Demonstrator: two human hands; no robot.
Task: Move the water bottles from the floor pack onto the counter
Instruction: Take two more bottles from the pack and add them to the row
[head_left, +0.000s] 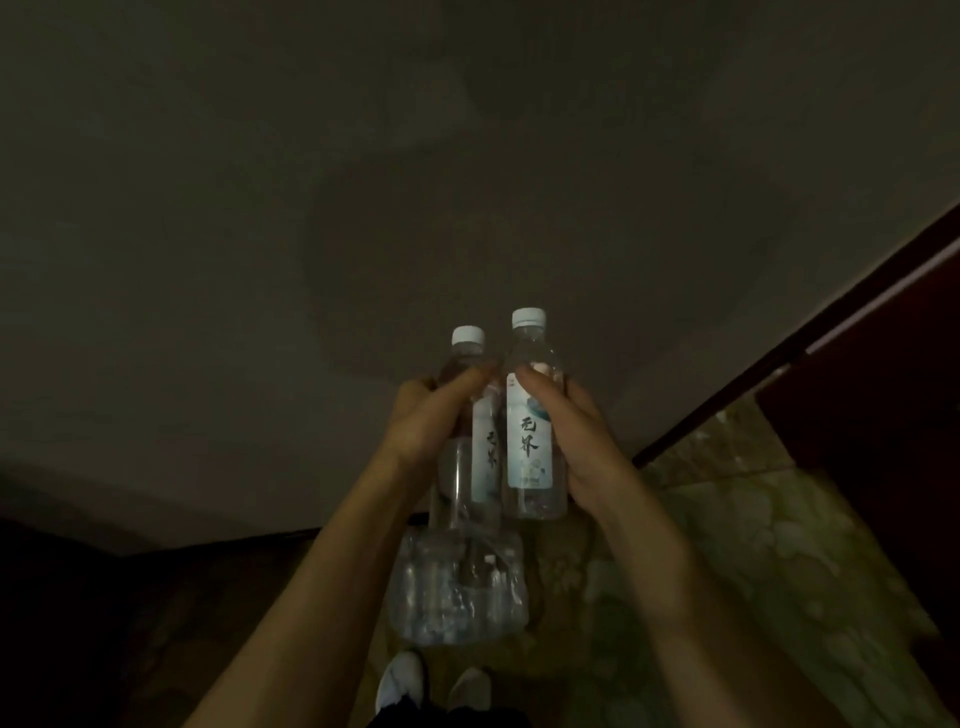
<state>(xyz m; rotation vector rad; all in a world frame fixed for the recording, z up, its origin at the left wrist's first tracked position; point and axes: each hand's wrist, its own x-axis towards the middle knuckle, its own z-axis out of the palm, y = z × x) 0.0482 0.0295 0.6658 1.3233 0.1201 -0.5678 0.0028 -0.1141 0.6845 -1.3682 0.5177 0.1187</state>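
I hold two clear water bottles with white caps upright in front of me, side by side and almost touching. My left hand (431, 421) grips the left bottle (470, 467) around its label. My right hand (571, 431) grips the right bottle (530, 441), whose white label with dark characters faces me. Below them on the floor lies the plastic-wrapped floor pack (457, 587) with several bottles left inside. A dim grey counter surface (363, 208) fills the upper part of the view.
The counter's front edge (260, 540) runs across the lower left, with dark cabinet front below. A dark red door or panel (883, 374) stands at the right. Marbled floor tiles (753, 545) spread to the right. My white shoes (431, 680) stand just behind the pack.
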